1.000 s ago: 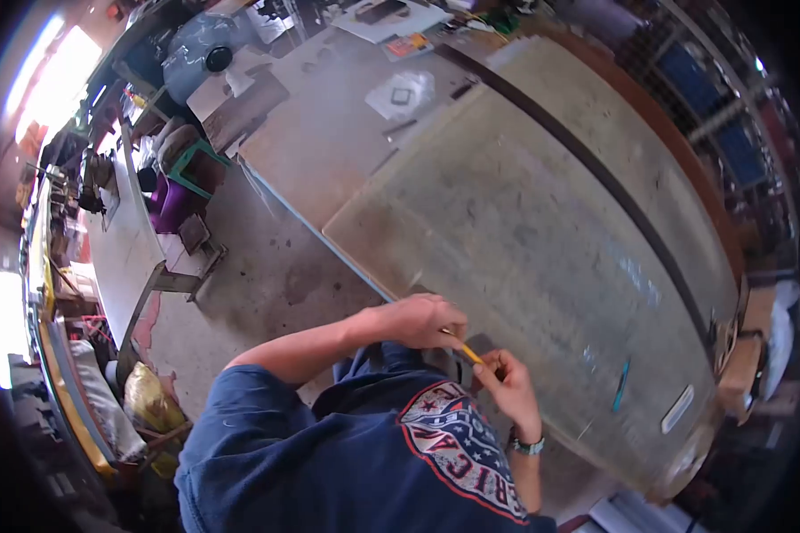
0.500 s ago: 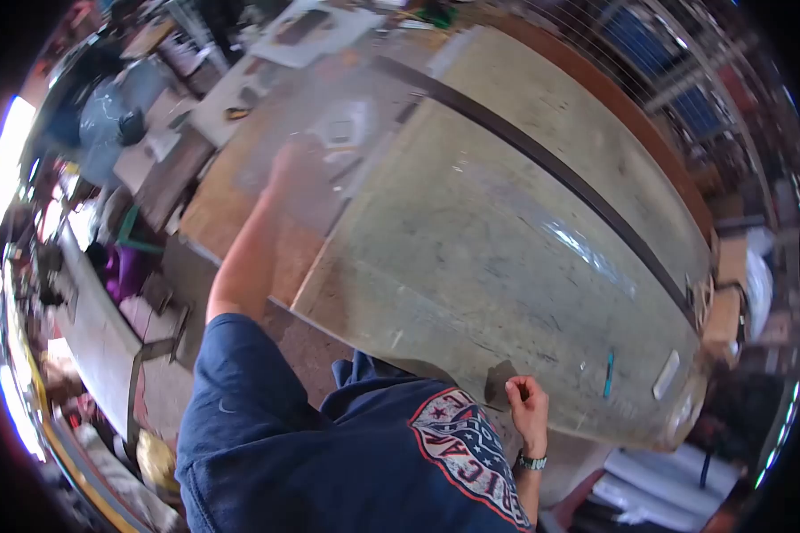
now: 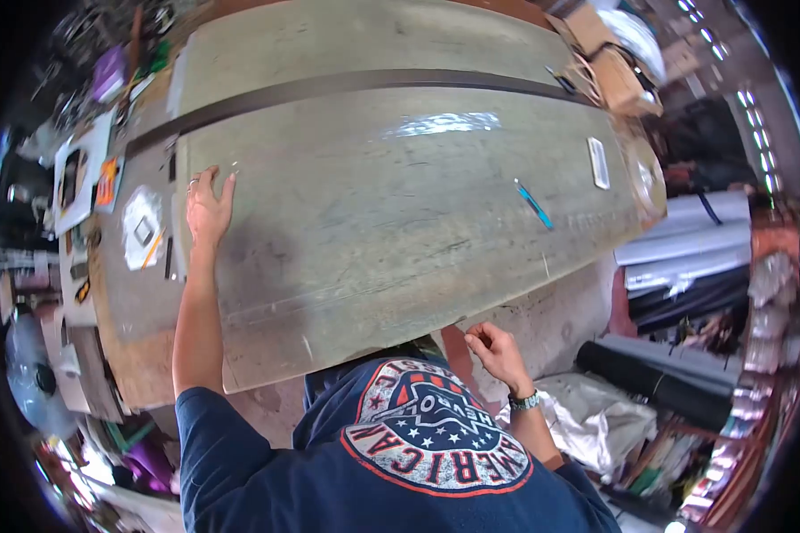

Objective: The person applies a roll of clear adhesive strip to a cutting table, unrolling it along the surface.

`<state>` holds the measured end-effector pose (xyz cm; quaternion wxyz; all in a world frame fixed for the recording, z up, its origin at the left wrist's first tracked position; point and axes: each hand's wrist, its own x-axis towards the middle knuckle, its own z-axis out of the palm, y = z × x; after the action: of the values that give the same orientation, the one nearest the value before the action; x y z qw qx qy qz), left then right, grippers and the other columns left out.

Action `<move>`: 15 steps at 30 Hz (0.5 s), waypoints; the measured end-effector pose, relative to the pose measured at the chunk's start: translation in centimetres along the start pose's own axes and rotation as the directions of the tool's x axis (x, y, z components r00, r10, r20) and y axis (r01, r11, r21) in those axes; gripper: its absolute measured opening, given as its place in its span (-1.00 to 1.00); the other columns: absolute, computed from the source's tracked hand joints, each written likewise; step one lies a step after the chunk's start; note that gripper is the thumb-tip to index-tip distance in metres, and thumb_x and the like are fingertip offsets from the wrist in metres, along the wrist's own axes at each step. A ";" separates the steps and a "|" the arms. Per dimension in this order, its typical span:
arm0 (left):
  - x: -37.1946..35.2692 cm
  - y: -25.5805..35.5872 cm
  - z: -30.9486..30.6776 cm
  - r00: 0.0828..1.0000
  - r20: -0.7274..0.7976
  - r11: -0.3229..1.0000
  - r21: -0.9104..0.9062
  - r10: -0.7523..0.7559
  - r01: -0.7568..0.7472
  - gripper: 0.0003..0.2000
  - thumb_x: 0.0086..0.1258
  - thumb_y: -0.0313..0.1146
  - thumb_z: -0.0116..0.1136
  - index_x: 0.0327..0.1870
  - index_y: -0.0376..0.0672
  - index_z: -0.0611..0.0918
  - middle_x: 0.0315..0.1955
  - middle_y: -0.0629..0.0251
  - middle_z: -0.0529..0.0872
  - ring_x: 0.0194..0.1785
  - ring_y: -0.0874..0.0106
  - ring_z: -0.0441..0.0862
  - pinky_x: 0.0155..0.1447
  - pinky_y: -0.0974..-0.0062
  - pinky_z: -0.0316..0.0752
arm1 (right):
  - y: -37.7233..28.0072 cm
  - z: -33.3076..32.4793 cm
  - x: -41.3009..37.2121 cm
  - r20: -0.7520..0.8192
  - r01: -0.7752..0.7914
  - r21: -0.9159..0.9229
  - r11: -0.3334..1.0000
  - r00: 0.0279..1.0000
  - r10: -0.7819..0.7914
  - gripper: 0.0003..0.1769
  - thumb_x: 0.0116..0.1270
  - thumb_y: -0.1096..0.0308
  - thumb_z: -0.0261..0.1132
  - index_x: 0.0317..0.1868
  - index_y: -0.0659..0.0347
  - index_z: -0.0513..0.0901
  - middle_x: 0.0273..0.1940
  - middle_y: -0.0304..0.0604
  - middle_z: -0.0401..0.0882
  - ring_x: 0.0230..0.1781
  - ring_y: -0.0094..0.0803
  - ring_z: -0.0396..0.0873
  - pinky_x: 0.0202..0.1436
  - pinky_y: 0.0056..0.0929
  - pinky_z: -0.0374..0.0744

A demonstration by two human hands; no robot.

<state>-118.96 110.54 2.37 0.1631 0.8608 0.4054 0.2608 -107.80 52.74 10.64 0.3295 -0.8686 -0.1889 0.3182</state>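
Observation:
My left hand (image 3: 209, 210) reaches over the left edge of the large greenish work sheet (image 3: 356, 213), fingers apart, with nothing visible in it. To its left lie a white paper with a small dark square (image 3: 142, 228) and a thin dark strip (image 3: 169, 258). My right hand (image 3: 496, 354) hangs just off the near edge of the sheet, by my shirt, with its fingers curled together; whatever is between them, if anything, is too small to name. A teal pen-like tool (image 3: 533, 204) and a white block (image 3: 599, 163) rest on the right part of the sheet.
A long dark bar (image 3: 356, 83) crosses the far part of the table. Cardboard boxes (image 3: 620, 80) stand at the far right corner. An orange item (image 3: 108, 182) lies at the left. Rolls of material (image 3: 684, 231) are stacked beyond the right end.
The view has turned to the right. My left hand has moved from the board on the left to the sheet's left edge. My right hand is now off the sheet's near edge.

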 end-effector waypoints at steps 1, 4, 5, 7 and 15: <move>1.1 1.6 1.4 0.998 -0.009 0.997 0.036 -0.067 0.067 -0.61 0.44 -0.11 0.38 0.12 -0.21 0.71 0.11 0.06 0.72 0.26 0.04 0.62 0.33 0.13 0.50 | 0.8 -0.1 -0.3 -0.036 0.020 0.077 0.997 0.999 -0.018 -0.79 0.54 0.31 0.38 -0.06 0.33 0.70 -0.33 -0.31 0.70 -0.34 -0.62 0.56 -0.25 -0.52 0.56; 1.5 3.4 4.8 0.992 -0.036 0.972 0.194 -0.125 0.130 -0.58 0.42 -0.09 0.39 0.12 -0.21 0.70 0.12 0.03 0.70 0.30 0.00 0.58 0.36 0.10 0.47 | 1.7 -2.0 -1.1 -0.104 0.013 0.148 0.989 0.995 0.003 -0.79 0.54 0.31 0.38 -0.05 0.33 0.70 -0.34 -0.34 0.67 -0.34 -0.62 0.57 -0.23 -0.54 0.56; 2.0 3.3 5.6 0.992 -0.055 0.959 0.253 -0.114 0.124 -0.58 0.41 -0.09 0.39 0.12 -0.21 0.70 0.12 0.02 0.70 0.31 -0.01 0.57 0.37 0.09 0.47 | 2.3 -3.1 -1.1 -0.124 -0.009 0.175 0.984 0.992 0.031 -0.78 0.54 0.31 0.38 -0.04 0.33 0.69 -0.34 -0.34 0.67 -0.34 -0.62 0.57 -0.23 -0.55 0.56; 3.1 3.9 6.4 0.992 -0.003 0.969 0.211 -0.129 0.127 -0.64 0.40 -0.14 0.39 0.06 -0.20 0.70 0.06 0.01 0.70 0.24 -0.02 0.59 0.34 0.07 0.48 | 4.6 -6.5 0.0 -0.161 -0.030 0.231 0.973 0.985 0.069 -0.78 0.54 0.30 0.38 -0.04 0.33 0.69 -0.34 -0.35 0.66 -0.34 -0.62 0.58 -0.22 -0.56 0.57; 3.8 3.8 5.3 0.997 -0.063 0.980 0.194 0.046 -0.033 -0.82 0.33 -0.38 0.39 -0.16 -0.23 0.67 -0.17 0.05 0.71 -0.03 0.03 0.66 0.13 0.11 0.54 | 8.1 -12.9 10.1 -0.223 0.148 0.244 0.959 0.970 -0.093 -0.80 0.49 0.34 0.41 -0.03 0.30 0.71 -0.38 -0.30 0.70 -0.39 -0.64 0.56 -0.29 -0.53 0.54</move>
<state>-111.58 110.79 1.15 0.0599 0.8711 0.4169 0.2525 -90.83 46.55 8.15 0.4768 -0.8337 -0.1626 0.2261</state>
